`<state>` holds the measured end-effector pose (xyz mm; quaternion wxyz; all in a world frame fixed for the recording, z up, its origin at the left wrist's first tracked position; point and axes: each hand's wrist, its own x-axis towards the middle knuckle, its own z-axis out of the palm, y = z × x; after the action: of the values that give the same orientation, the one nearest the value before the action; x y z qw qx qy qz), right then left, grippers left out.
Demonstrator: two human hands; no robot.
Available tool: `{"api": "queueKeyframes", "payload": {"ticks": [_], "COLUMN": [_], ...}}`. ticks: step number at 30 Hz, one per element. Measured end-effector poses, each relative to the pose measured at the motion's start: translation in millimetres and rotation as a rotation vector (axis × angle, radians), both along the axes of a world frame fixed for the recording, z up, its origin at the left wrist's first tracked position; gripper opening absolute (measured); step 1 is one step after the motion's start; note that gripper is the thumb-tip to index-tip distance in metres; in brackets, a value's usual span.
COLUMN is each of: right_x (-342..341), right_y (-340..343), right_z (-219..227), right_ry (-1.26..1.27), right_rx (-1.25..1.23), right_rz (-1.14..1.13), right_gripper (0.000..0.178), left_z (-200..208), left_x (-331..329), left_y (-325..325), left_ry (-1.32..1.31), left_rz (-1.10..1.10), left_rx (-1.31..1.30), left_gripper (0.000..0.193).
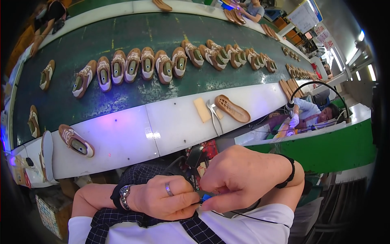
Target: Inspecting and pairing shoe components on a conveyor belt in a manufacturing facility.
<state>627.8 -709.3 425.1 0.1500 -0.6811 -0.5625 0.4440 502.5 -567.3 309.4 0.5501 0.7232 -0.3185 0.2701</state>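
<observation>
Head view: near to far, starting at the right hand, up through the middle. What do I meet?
Bare right hand → grey metal pliers → long row of brown-and-white lace-up sneakers → smooth white far ledge.

A shoe factory, laid out as a production line; a long, scuffed green belt carries a row of brown-and-white sneakers along its middle; pliers and a loose brown sole lie on the white ledge along its near edge; a worker is at the belt's far left corner; beyond the ledge's right, a gloved co-worker occupies a green-sided station; tube lights shine overhead.
</observation>
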Motion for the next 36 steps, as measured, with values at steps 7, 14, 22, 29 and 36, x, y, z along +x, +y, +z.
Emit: {"api": "queueKeyframes", "payload": {"ticks": [7,14,22,29,36], "right_x": [7,16,35,63,111], "right_y": [-7,-7,-4,25,63], "right_z": [-17,-28,-37,-57,-84], "right_ry": [0.298,0.552,0.714,0.452,0.239], "right_rx": [0.139,0.053,-0.017,0.188,0.100], "right_rz": [0.053,-0.020,-0.057,-0.323,-0.503], "right_gripper": [0.033,0.041,0.037,0.038,0.039], "left_z": [-2,3,-6,-23,-70], "left_x": [2,6,25,43,52], "left_y": [-2,3,5,-17,23], "left_ry": [0.000,0.495,0.651,0.440,0.710], "left_rz": [-0.078,-0.458,-0.928,-0.595,-0.599], "left_rx": [-0.015,-0.138,-0.110,0.155,0.314], "left_gripper": [0.020,0.013,0.011,0.008,0.010]}}
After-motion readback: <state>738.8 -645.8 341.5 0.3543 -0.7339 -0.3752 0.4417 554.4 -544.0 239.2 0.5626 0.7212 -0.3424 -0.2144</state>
